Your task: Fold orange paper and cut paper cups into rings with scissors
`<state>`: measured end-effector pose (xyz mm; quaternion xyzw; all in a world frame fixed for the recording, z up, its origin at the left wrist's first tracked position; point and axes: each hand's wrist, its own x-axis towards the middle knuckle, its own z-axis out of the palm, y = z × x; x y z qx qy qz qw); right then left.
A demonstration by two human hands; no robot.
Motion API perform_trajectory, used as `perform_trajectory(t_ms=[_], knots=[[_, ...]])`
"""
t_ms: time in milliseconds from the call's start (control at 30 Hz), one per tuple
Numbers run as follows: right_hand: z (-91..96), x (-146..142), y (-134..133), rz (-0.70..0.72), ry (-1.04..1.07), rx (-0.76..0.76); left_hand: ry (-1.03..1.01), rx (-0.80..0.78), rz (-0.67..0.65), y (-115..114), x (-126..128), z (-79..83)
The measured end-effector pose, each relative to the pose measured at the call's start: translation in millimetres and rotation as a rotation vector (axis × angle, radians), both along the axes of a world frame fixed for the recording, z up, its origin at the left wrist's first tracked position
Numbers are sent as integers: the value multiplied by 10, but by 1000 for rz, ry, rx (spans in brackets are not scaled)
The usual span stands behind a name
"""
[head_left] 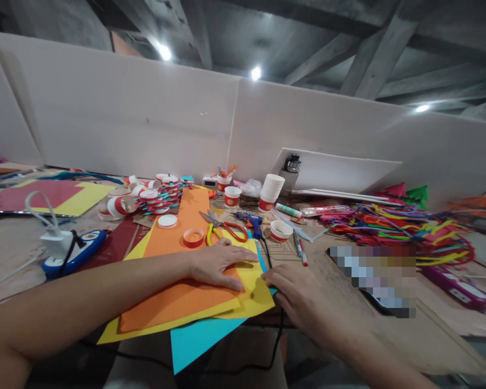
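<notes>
My left hand point(222, 265) lies flat with its fingers spread on a sheet of orange paper point(178, 308). Under it is yellow paper point(263, 305), with light blue paper point(204, 340) at the bottom of the pile, jutting past the table's front edge. My right hand point(294, 289) has its fingers curled together at the right edge of the yellow paper. Just beyond the left hand are orange-handled scissors point(235, 231), partly over yellow-handled ones point(211, 235). A cut red cup ring point(193, 238) and a white disc point(167, 220) rest on the orange paper.
A blue glue gun point(254, 221) trails a black cord near my right hand. Behind stand stacked paper cups point(270, 193) and a bottle point(290, 173). Colourful pipe cleaners point(389, 224) and a pixelated phone-like object lie right. A blue power strip point(75, 254) is left; cut cup rings point(162, 194) pile behind.
</notes>
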<state>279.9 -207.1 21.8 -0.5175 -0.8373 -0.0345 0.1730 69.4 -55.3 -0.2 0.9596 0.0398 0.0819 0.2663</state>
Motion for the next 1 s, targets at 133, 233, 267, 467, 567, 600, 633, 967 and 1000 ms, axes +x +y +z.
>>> perform_trajectory(t_ms=[133,233,267,467,567,600,633,967,1000], knots=[[-66,19,52,11,61,11,17,8,24,-6,2,12],[-103,54,117,-128,238,24,12,-54,76,-35,-3,101],[-103,56,141,-180,304,5,-12,-87,87,-48,-4,149],[-50,24,258,-241,639,-230,-133,-208,35,-78,23,457],[-69,41,284,-209,652,-340,-85,-209,46,-52,53,466],[-79,46,289,-200,652,-355,-69,-197,67,-44,66,441],[-85,46,293,-194,646,-361,-57,-183,93,-38,79,409],[116,-181,295,-136,422,-232,-118,-237,174,-25,112,313],[112,-200,301,-122,470,-259,-109,-250,175,-19,105,312]])
